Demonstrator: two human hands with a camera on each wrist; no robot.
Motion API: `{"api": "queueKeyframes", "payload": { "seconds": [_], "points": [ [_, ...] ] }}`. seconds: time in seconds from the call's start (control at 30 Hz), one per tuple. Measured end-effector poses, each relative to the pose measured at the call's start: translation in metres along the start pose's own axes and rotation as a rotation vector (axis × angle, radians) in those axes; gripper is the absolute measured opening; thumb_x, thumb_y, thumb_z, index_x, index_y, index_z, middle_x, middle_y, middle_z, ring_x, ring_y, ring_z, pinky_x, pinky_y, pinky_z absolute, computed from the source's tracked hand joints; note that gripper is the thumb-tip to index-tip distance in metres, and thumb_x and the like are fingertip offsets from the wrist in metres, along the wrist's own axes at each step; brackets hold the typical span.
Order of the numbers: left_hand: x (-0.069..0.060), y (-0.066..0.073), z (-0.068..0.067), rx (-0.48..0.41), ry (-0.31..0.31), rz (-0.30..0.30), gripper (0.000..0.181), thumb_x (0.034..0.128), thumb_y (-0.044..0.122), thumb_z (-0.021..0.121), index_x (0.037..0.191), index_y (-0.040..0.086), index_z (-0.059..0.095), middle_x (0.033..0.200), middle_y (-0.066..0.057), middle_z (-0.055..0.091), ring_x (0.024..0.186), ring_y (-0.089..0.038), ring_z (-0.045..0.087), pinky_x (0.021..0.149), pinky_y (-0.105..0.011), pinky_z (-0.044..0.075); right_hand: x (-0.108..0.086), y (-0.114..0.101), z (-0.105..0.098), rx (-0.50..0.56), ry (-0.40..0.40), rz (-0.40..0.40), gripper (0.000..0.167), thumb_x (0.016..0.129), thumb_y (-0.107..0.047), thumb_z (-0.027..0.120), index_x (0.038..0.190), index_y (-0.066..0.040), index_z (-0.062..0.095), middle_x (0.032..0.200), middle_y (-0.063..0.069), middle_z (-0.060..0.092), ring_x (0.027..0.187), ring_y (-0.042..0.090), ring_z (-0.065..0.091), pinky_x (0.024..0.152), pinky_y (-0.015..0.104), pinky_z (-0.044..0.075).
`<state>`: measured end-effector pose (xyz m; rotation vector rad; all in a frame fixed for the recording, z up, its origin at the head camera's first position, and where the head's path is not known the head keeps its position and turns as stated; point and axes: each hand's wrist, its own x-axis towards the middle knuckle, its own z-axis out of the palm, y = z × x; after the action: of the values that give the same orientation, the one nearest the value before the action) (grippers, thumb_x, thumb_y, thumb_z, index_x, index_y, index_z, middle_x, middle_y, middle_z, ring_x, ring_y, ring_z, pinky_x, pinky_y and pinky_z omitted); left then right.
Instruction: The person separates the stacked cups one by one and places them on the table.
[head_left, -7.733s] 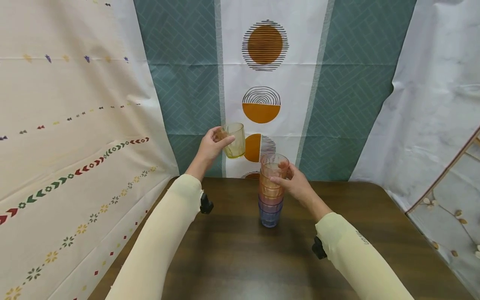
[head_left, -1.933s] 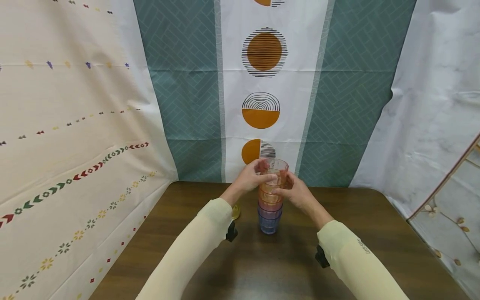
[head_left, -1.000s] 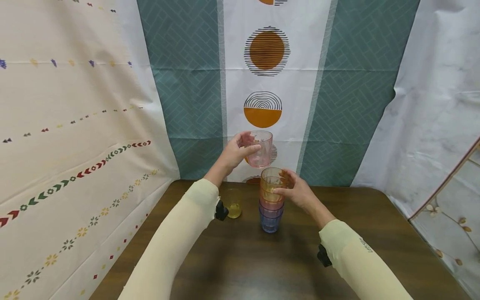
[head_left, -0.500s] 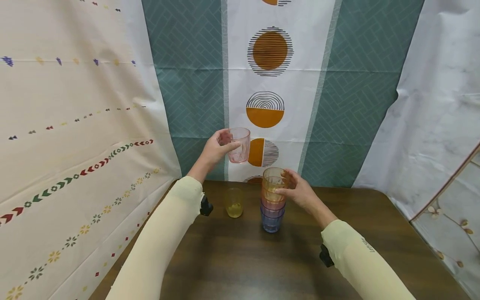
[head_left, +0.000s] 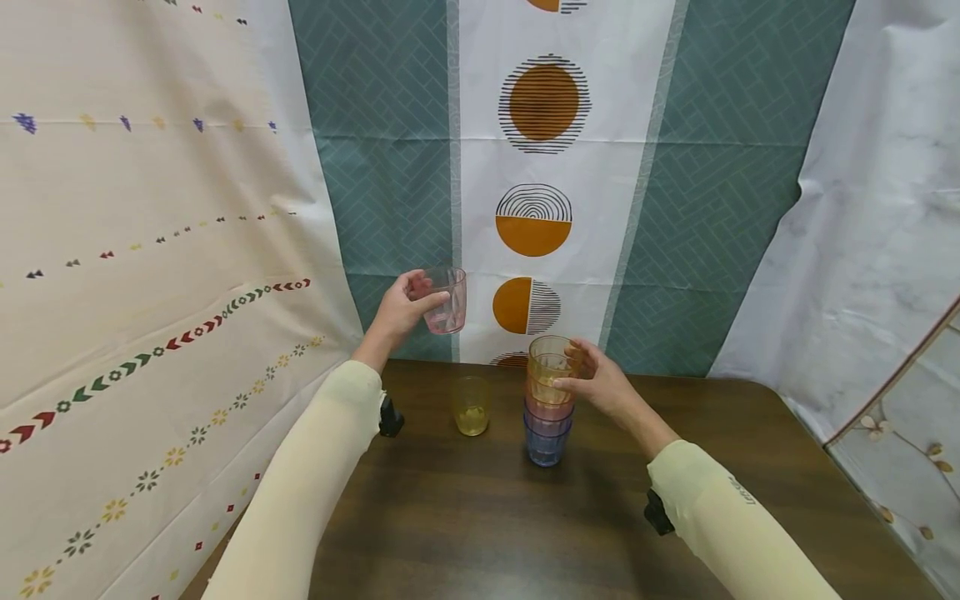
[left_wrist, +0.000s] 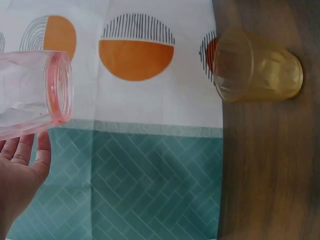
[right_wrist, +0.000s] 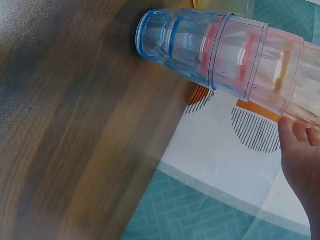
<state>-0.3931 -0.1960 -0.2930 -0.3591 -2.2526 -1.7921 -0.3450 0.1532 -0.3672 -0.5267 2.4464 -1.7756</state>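
Pink cup [head_left: 447,312] held aloft

The left hand [head_left: 401,310] grips it, above and left of the yellow cup [head_left: 472,412]. Well apart, the right hand [head_left: 604,385] holds the cup stack [head_left: 548,412], across a gap rightward, short of the table's [head_left: 480,533] far edge.

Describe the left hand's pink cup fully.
The pink cup is see-through, glass or clear plastic, with a faceted-looking wall and a thicker, deeper-pink base. It is roughly upright, open rim up, held in the air off the table. The left hand grips its side; nothing else touches it.
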Motion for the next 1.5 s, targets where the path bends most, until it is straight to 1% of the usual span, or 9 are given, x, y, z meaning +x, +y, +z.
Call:
{"api": "queueKeyframes", "payload": {
  "seconds": [0.3,0.5,0.67,0.83,1.2,1.37,1.4,1.43,1.5],
  "points": [
    [-0.004,-0.016,-0.010,0.018,0.005,-0.048,0.084,0.0888,0.030,0.076,0.152,0.002,0.029,0.147,-0.016,0.044,0.133,-0.031,0.040,0.113,-0.046,0.032,0.003,0.018,0.002,-0.073,0.006,0.017,0.085,0.090,-0.025,0.075,0.154,-0.001,0.026,0.157,0.021,0.031,0.141,0.042,0.032,0.110,0.056,0.034],
    [-0.005,-0.028,-0.013,0.001,0.014,-0.073,0.084,0.0879,0.029,0.077,0.152,0.002,0.029,0.146,-0.016,0.044,0.132,-0.031,0.040,0.113,-0.045,0.033,0.002,0.023,0.004,-0.084,0.014,0.026,0.083,0.091,-0.026,0.075,0.153,0.001,0.028,0.155,0.023,0.033,0.137,0.042,0.038,0.109,0.055,0.036],
    [-0.010,-0.037,-0.014,0.026,0.032,-0.081,0.084,0.0875,0.026,0.077,0.152,0.001,0.029,0.144,-0.016,0.046,0.130,-0.030,0.043,0.111,-0.043,0.036,0.001,0.023,0.006,-0.080,0.018,0.032,0.083,0.091,-0.026,0.074,0.154,0.000,0.027,0.155,0.023,0.033,0.138,0.042,0.037,0.109,0.055,0.035],
    [-0.014,-0.052,-0.016,0.036,0.044,-0.094,0.084,0.0879,0.023,0.077,0.151,-0.002,0.028,0.143,-0.018,0.045,0.130,-0.032,0.044,0.111,-0.044,0.036,0.000,0.025,0.008,-0.065,0.018,0.030,0.080,0.093,-0.026,0.072,0.154,0.000,0.027,0.154,0.023,0.036,0.137,0.042,0.039,0.108,0.055,0.036],
    [-0.029,-0.094,-0.017,0.049,0.066,-0.145,0.082,0.0875,0.020,0.077,0.150,-0.004,0.029,0.143,-0.022,0.045,0.132,-0.034,0.042,0.112,-0.045,0.034,0.000,0.031,0.011,-0.041,0.034,0.044,0.080,0.091,-0.030,0.073,0.153,-0.005,0.031,0.152,0.021,0.040,0.138,0.040,0.040,0.109,0.054,0.036],
    [-0.035,-0.111,-0.015,0.077,0.055,-0.170,0.083,0.0882,0.019,0.076,0.151,-0.005,0.026,0.145,-0.023,0.043,0.134,-0.036,0.040,0.112,-0.047,0.033,-0.001,0.031,0.012,-0.030,0.036,0.028,0.078,0.092,-0.028,0.073,0.153,-0.003,0.031,0.151,0.021,0.041,0.136,0.040,0.041,0.108,0.054,0.037],
    [-0.036,-0.114,-0.014,0.084,0.050,-0.175,0.084,0.0885,0.020,0.076,0.151,-0.005,0.026,0.145,-0.024,0.043,0.135,-0.036,0.040,0.113,-0.047,0.033,-0.003,0.027,0.012,-0.022,0.033,0.030,0.078,0.092,-0.026,0.073,0.153,-0.002,0.031,0.151,0.022,0.040,0.136,0.041,0.041,0.109,0.054,0.036],
    [-0.039,-0.111,-0.014,0.081,0.042,-0.190,0.084,0.0887,0.019,0.076,0.151,-0.006,0.025,0.146,-0.025,0.041,0.136,-0.038,0.039,0.113,-0.048,0.032,-0.005,0.022,0.012,-0.021,0.027,0.028,0.077,0.093,-0.025,0.072,0.153,0.000,0.030,0.151,0.024,0.040,0.136,0.042,0.040,0.108,0.055,0.036],
    [-0.042,-0.117,-0.013,0.071,0.038,-0.204,0.085,0.0888,0.019,0.076,0.151,-0.006,0.024,0.147,-0.026,0.040,0.137,-0.038,0.038,0.113,-0.049,0.032,-0.005,0.022,0.012,-0.012,0.025,0.023,0.077,0.093,-0.023,0.072,0.153,0.000,0.029,0.151,0.025,0.039,0.136,0.043,0.040,0.108,0.056,0.036]
  ]
}}
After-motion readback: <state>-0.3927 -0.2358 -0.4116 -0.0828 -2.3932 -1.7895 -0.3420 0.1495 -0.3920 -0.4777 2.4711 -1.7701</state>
